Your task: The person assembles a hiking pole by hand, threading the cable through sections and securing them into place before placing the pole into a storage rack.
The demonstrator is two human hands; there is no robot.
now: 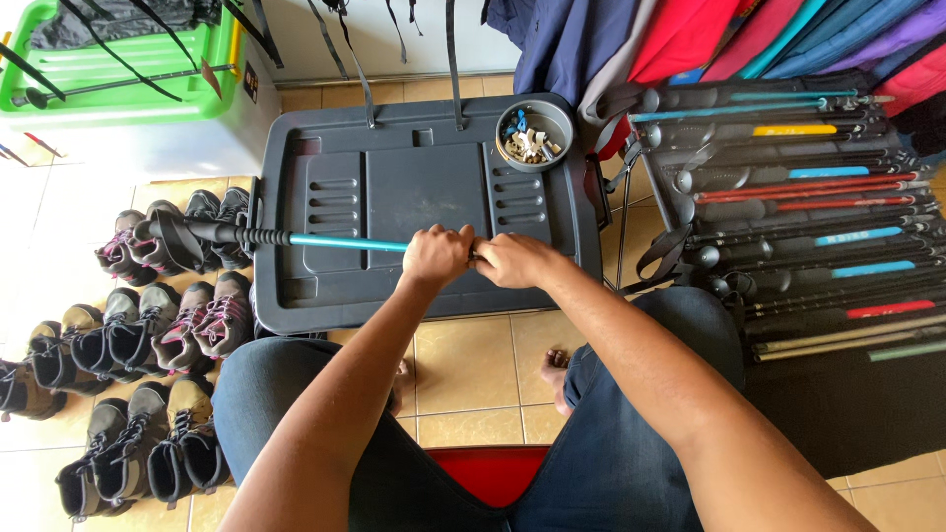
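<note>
**Both hands clamped on a teal trekking pole over the grey lid**

The dark grey plastic bin lid [434, 187] lies flat on the tiled floor in front of the seated person's knees and serves as the work surface. To the right of the lid, a stack of folded trekking poles [808, 207] lies in rows on a dark mat, with red, teal, yellow and blue shafts. To the left of the lid, pairs of hiking boots [148, 335] stand in lines on the tiles. Across the lid's near half lies the teal trekking pole [335, 241], its black grip and strap hanging past the lid's left edge. The left hand [439, 256] is wrapped tight round the pole's shaft; the right hand [514, 259], touching it, is closed round the pole's hidden end. On the lid's far right corner sits a round grey bowl [534, 136] of small parts.
</note>
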